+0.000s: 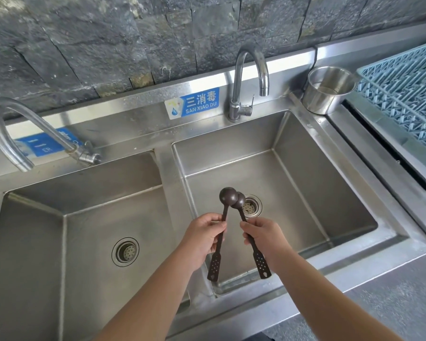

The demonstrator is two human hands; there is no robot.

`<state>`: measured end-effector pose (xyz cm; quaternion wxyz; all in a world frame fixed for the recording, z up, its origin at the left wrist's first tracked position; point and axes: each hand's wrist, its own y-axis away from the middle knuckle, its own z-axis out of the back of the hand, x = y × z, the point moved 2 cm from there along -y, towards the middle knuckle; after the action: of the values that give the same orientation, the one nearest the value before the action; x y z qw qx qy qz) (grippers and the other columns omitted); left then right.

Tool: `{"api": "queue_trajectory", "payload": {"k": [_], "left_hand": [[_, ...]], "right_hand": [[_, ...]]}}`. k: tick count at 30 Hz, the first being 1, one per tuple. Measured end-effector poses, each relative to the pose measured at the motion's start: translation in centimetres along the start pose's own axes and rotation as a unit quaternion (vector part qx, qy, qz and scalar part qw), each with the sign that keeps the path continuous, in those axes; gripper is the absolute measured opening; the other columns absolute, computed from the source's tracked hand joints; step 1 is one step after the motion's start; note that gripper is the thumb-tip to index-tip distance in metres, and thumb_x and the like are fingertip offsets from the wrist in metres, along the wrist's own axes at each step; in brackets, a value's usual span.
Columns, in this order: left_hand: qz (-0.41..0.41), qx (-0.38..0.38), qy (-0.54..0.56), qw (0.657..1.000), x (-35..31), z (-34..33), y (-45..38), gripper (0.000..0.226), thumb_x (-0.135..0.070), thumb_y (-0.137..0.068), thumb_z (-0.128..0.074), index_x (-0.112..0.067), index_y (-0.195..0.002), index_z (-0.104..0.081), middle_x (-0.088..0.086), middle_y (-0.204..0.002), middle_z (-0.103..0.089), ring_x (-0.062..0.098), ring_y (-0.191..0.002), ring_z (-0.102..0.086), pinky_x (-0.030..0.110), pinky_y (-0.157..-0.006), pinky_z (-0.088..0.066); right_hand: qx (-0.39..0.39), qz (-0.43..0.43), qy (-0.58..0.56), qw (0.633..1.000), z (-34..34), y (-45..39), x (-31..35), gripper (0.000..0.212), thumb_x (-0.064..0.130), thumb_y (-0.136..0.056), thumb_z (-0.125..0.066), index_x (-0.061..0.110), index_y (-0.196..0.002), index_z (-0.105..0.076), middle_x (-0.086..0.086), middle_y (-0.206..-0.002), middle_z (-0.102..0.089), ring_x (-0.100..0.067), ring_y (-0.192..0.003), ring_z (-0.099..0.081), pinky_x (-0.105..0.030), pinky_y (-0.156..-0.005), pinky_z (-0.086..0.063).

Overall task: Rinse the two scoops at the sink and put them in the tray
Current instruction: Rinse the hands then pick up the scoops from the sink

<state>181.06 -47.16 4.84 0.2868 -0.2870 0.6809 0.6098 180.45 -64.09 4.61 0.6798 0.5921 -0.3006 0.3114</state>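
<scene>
Two dark brown long-handled scoops are held over the right sink basin [330,193]. My left hand [203,238] grips the handle of the left scoop [228,194], and my right hand [265,236] grips the handle of the right scoop [239,201]. Their round bowls touch side by side above the drain [251,206]. The perforated handle ends hang below my hands. The right faucet [250,77] stands behind the basin with no water running. A blue slotted tray [403,94] lies at the far right.
A left basin [84,230] with its own drain [125,251] and a bent faucet [22,134] lies beside the right one. A steel cup [327,88] stands between the right faucet and the tray. A stone wall rises behind.
</scene>
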Motion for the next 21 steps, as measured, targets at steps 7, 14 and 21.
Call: {"api": "queue_trajectory", "payload": {"k": [7, 14, 21], "left_hand": [[-0.018, 0.038, -0.035, 0.998, 0.8, 0.4, 2.8, 0.009, -0.008, -0.088, -0.064, -0.017, -0.086, -0.067, -0.002, -0.065, -0.063, 0.011, -0.052, -0.058, 0.024, -0.054, -0.041], [-0.05, 0.159, -0.117, 0.979, 4.1, 2.0, 9.6, 0.009, -0.008, -0.09, -0.061, -0.015, -0.084, -0.064, 0.0, -0.061, -0.057, 0.016, -0.052, -0.051, 0.027, -0.05, -0.034], [-0.027, 0.282, -0.223, 0.933, 10.5, 1.2, 17.6, 0.015, -0.012, -0.089, -0.063, -0.021, -0.077, -0.061, -0.005, -0.058, -0.06, 0.008, -0.045, -0.053, 0.017, -0.039, -0.036]], "right_hand": [[-0.072, 0.023, -0.037, 0.996, -0.9, 4.6, -1.6, 0.018, 0.019, -0.085, -0.069, 0.016, -0.068, -0.068, 0.001, -0.057, -0.063, -0.013, -0.05, -0.056, -0.028, -0.055, -0.043], [-0.156, 0.049, -0.144, 0.976, -3.9, 15.4, -7.2, 0.026, 0.021, -0.087, -0.069, 0.019, -0.061, -0.067, 0.001, -0.054, -0.057, -0.012, -0.047, -0.049, -0.022, -0.045, -0.04], [-0.263, 0.068, -0.312, 0.911, -6.2, 28.7, -15.7, 0.029, 0.015, -0.089, -0.068, 0.021, -0.062, -0.072, 0.006, -0.05, -0.051, -0.007, -0.041, -0.042, -0.02, -0.041, -0.033]]}}
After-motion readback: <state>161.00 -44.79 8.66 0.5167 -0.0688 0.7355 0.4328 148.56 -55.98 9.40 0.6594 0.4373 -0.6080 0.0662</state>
